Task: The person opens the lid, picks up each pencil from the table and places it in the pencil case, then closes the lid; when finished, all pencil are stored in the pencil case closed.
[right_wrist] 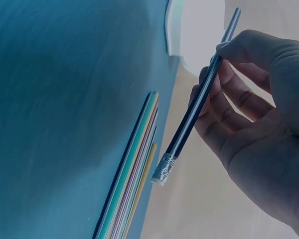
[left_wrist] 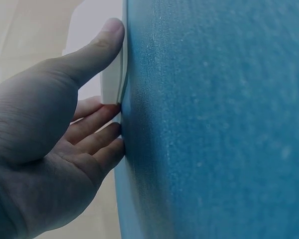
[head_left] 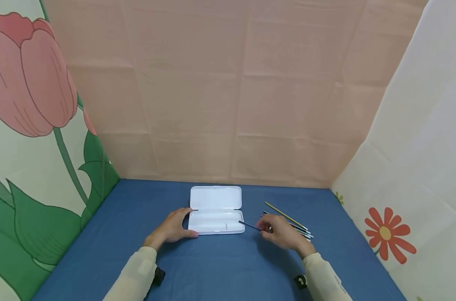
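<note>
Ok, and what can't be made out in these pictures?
- Loose pencils, right wrist view: lower ends cut off by the bottom edge; head view: partly hidden by the right hand.
- White case, head view: left edge partly covered by the left hand.
- Marks on the right sleeve, head view: too small to read.

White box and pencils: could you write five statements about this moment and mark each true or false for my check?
1. The white box stands open on the blue cloth. True.
2. The right hand holds a yellow pencil. False: it holds a dark pencil.
3. The left hand touches the box's left end, as the head view shows it. True.
4. The other pencils lie inside the box. False: they lie on the blue cloth, to the box's right in the head view.
5. The held pencil has a silver band at one end. True.
</note>
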`<move>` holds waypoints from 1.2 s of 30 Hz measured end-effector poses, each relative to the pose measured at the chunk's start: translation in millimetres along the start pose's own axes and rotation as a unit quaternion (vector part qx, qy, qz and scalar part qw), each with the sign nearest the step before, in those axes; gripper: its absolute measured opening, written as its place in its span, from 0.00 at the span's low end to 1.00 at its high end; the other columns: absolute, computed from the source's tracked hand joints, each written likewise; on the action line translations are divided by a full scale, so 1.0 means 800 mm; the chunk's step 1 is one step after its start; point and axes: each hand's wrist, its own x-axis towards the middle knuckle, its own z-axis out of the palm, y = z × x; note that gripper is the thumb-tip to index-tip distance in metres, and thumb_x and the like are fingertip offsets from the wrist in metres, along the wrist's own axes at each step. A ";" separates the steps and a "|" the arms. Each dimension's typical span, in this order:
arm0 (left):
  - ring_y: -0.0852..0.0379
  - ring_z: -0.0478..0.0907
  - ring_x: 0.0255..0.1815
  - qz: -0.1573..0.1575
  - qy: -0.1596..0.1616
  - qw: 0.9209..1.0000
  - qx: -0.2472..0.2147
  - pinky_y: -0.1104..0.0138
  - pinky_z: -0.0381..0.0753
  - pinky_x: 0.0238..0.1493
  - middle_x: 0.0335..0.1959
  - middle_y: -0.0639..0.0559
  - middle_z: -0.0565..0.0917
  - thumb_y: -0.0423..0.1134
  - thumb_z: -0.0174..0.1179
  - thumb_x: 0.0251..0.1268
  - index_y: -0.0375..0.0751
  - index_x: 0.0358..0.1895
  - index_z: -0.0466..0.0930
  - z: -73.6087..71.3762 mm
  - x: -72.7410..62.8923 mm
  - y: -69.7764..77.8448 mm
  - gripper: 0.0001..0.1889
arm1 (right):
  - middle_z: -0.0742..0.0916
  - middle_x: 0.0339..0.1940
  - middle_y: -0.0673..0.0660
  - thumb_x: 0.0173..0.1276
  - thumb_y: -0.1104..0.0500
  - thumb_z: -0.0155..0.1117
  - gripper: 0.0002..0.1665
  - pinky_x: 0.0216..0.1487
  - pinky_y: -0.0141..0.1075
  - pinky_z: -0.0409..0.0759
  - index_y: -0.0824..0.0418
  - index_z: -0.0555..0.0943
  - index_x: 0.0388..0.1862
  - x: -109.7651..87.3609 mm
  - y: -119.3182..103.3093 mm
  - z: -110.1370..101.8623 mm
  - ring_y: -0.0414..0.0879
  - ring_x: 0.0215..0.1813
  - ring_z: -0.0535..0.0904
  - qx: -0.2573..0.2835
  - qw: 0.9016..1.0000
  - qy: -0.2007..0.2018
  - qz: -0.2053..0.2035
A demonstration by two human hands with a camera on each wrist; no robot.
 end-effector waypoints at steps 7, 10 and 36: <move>0.26 0.67 0.87 -0.005 0.000 1.000 -0.006 0.29 0.69 0.85 0.87 0.30 0.70 0.54 0.86 0.61 0.36 0.85 0.69 0.000 -0.001 0.001 0.54 | 0.92 0.43 0.49 0.78 0.66 0.73 0.09 0.44 0.33 0.85 0.59 0.92 0.53 0.022 -0.009 0.010 0.33 0.42 0.81 0.004 1.000 0.006 -0.012; 0.26 0.67 0.87 -0.006 0.002 1.000 -0.005 0.29 0.69 0.85 0.87 0.30 0.70 0.55 0.86 0.61 0.37 0.85 0.69 -0.001 -0.001 0.001 0.54 | 0.92 0.43 0.49 0.79 0.65 0.72 0.09 0.44 0.32 0.84 0.57 0.92 0.54 0.033 -0.015 0.013 0.33 0.42 0.81 0.011 1.000 0.007 -0.011; 0.28 0.70 0.86 -0.005 0.004 1.000 -0.006 0.31 0.71 0.85 0.85 0.31 0.73 0.54 0.87 0.60 0.36 0.84 0.70 -0.001 0.001 0.002 0.53 | 0.92 0.48 0.48 0.83 0.62 0.70 0.11 0.57 0.36 0.89 0.52 0.91 0.59 0.128 -0.050 0.029 0.40 0.51 0.86 0.085 0.996 0.032 0.004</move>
